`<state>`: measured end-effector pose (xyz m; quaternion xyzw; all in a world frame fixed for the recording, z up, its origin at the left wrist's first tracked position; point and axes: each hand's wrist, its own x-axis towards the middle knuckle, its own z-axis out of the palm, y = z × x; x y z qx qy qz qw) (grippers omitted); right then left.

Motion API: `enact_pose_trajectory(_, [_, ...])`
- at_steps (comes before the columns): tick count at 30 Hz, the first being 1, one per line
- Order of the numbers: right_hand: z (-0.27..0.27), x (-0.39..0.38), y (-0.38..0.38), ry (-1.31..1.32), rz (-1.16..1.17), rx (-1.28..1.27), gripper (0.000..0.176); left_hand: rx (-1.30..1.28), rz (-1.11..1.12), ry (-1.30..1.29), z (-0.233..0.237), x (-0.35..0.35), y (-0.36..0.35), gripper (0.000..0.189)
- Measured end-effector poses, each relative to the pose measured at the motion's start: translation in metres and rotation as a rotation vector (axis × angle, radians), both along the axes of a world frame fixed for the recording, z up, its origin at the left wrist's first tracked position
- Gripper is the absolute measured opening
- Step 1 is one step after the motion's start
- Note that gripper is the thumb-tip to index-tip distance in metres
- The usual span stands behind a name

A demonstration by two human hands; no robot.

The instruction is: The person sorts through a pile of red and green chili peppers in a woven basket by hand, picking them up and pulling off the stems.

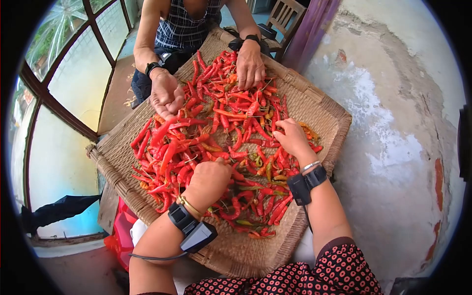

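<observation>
A large heap of red chilli peppers (172, 147) lies in a shallow woven basket tray (314, 108). My left hand (209, 181) is over the near left part of the heap, back of the hand up. Its fingers are curled down among the chillies, and whatever they hold is hidden. On the right side of the heap, my right hand (293, 141) reaches in with thumb and forefinger slightly apart, just above the chillies. I see nothing held in it. Some orange and greenish chillies (269, 169) are mixed in near it.
Opposite me, another person's two hands (166, 93) are at the far side of the heap. A window (73, 93) is at the left, a rough plaster wall (393, 123) at the right. A wooden chair (286, 19) stands behind; a red bag (125, 228) lies below the tray's left edge.
</observation>
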<state>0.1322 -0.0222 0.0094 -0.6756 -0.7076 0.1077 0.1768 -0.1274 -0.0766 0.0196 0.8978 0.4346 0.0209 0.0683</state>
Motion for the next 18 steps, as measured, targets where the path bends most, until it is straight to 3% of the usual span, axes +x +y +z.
enact_pose_trajectory(3, [-0.004, 0.012, 0.001, -0.051, -0.052, -0.065, 0.032, 0.026, -0.018, -0.010, -0.002, -0.001, 0.000, 0.016])
enact_pose_trajectory(5, [0.000, 0.015, 0.000, -0.122, -0.016, -0.334, 0.031, 0.033, -0.024, -0.014, -0.001, -0.001, 0.001, 0.016])
enact_pose_trajectory(12, [-0.015, 0.016, 0.011, 0.042, -0.084, -0.264, 0.034, 0.012, -0.045, -0.053, 0.003, 0.000, -0.002, 0.018])
enact_pose_trajectory(14, [-0.034, 0.015, 0.010, -0.053, 0.033, 0.030, 0.037, 0.041, -0.057, -0.068, 0.001, 0.001, -0.003, 0.012])
enact_pose_trajectory(17, [-0.051, 0.011, 0.017, -0.001, -0.064, -0.041, 0.042, 0.083, -0.072, -0.073, 0.003, 0.001, -0.002, 0.006])
enact_pose_trajectory(18, [-0.050, 0.015, 0.021, 0.130, -0.053, -0.102, 0.045, 0.086, -0.074, -0.065, 0.003, 0.001, -0.003, 0.006])
